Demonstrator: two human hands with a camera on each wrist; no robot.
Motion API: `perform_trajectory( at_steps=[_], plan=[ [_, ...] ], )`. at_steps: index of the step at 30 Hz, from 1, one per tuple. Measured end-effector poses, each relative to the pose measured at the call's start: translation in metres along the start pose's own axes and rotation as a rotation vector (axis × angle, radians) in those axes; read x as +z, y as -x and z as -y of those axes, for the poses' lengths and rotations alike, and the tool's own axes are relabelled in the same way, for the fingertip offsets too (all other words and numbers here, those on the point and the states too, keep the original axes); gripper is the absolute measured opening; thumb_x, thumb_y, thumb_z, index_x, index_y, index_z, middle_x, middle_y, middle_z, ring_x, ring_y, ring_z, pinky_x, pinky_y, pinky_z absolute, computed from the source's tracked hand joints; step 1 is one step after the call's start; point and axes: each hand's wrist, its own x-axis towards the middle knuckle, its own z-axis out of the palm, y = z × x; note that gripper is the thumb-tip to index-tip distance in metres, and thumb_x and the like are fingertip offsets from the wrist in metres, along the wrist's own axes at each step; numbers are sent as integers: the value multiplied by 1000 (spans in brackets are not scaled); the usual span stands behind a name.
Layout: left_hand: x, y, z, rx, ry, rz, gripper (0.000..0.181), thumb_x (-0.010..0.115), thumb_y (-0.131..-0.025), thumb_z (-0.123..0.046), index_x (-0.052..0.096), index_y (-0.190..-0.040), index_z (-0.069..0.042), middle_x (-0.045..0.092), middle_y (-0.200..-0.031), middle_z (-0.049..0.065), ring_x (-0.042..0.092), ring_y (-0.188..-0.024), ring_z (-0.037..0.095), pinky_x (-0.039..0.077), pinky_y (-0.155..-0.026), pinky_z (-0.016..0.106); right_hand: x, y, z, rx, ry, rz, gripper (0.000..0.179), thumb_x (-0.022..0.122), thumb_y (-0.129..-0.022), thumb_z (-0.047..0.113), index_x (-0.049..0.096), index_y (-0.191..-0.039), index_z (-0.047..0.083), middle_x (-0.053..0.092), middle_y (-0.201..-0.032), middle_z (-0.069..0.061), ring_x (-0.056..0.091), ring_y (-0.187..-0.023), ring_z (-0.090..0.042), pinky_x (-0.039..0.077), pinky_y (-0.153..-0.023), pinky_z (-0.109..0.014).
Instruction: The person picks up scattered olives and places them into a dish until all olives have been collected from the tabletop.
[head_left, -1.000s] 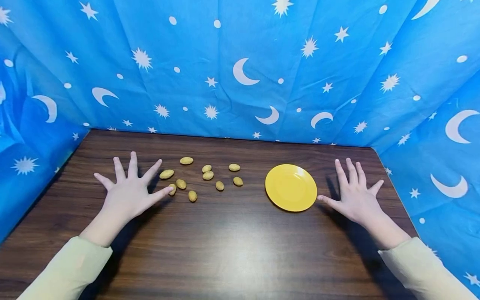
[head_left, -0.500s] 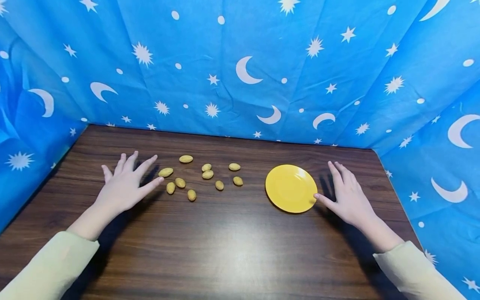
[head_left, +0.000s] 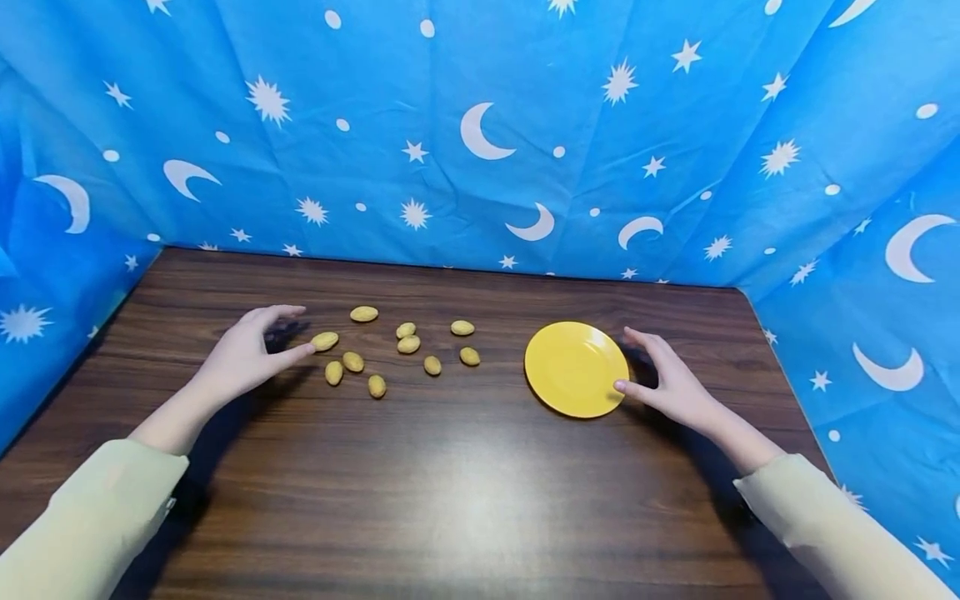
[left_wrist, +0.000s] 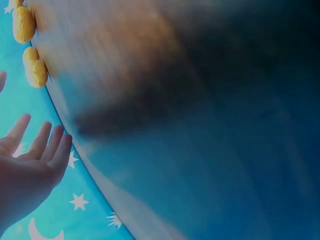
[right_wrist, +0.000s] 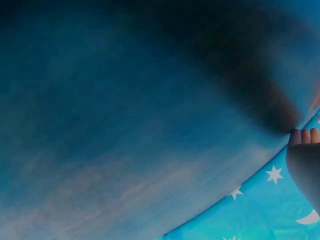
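Observation:
Several small yellow-brown oval pieces [head_left: 408, 344], nut-like with a rough skin, lie scattered on the table left of centre in the head view. My left hand [head_left: 238, 357] is just left of them, thumb and fingers apart; its thumb tip meets the left end of an oval piece [head_left: 325, 341], though contact is unclear. That hand [left_wrist: 35, 162] holds nothing in the left wrist view. To the right lies a round yellow plate [head_left: 576, 371]. My right hand [head_left: 678, 387] is at the plate's right side, thumb tip over the rim, fingers gently bent beside it; I cannot tell whether they touch.
The dark wood-grain table [head_left: 420, 492] reaches back to a blue curtain [head_left: 420, 100] with white moons and stars, which also closes off both sides. Bare tabletop lies between the oval pieces and the plate, and in front of them.
Both hands' spread fingers have drawn in and bent a little. The right hand has moved left to the plate's rim. The left thumb has come up to one oval piece. Pieces and plate stay put.

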Motion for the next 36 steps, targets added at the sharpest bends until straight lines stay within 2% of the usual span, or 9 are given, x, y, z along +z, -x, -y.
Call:
perform_trajectory(
  at_steps=[6,10,19,22,24,27,29,36],
  plan=[
    [-2,-5,9,-39,127,43,63,75,-101,-29,51,-149,4,51,-150,34,50,-135,53,40,-110,69,8,-8,-4,-2,-63,41,91,88,-87,18,37,-160,-2,51,-150,-26,47,-140,-44,37,-120,-66],
    [-4,-7,12,-63,134,65,61,76,-100,-27,53,-146,5,53,-149,34,51,-133,51,41,-109,67,12,-11,-9,-9,-68,67,97,92,-84,19,37,-161,0,47,-154,-24,43,-142,-43,35,-120,-66],
    [-2,-17,9,-50,81,94,50,77,-99,-21,61,-138,5,57,-142,33,54,-125,47,46,-103,62,10,-14,-15,-34,-45,91,102,95,-80,23,38,-160,-1,43,-156,-25,38,-145,-45,32,-120,-71],
    [0,-22,9,-55,63,90,46,76,-99,-20,64,-135,4,61,-136,31,57,-119,43,49,-96,53,9,-13,-15,-37,-33,93,101,95,-80,24,38,-160,0,43,-155,-25,38,-144,-45,33,-119,-71],
    [1,-25,9,-57,54,87,43,76,-99,-21,66,-133,3,64,-130,29,60,-114,39,51,-90,41,9,-13,-16,-39,-26,91,101,95,-79,24,39,-160,1,44,-154,-25,39,-143,-44,33,-119,-71],
    [3,-28,9,-60,51,87,41,76,-99,-23,68,-130,3,68,-122,25,62,-105,31,47,-80,24,8,-12,-17,-38,-18,93,101,95,-79,25,40,-160,2,45,-153,-24,39,-143,-44,34,-118,-71],
    [4,-29,9,-60,54,93,41,77,-99,-24,68,-128,3,70,-119,24,62,-101,27,46,-75,18,8,-10,-17,-33,-15,96,101,95,-79,26,40,-160,3,45,-153,-24,39,-142,-44,34,-118,-71],
    [10,-29,4,-58,61,109,42,77,-99,-28,69,-127,2,71,-117,21,62,-100,25,46,-75,19,4,-8,-16,-23,2,99,100,95,-80,26,40,-160,3,45,-153,-23,39,-142,-44,35,-118,-71]
  ],
)
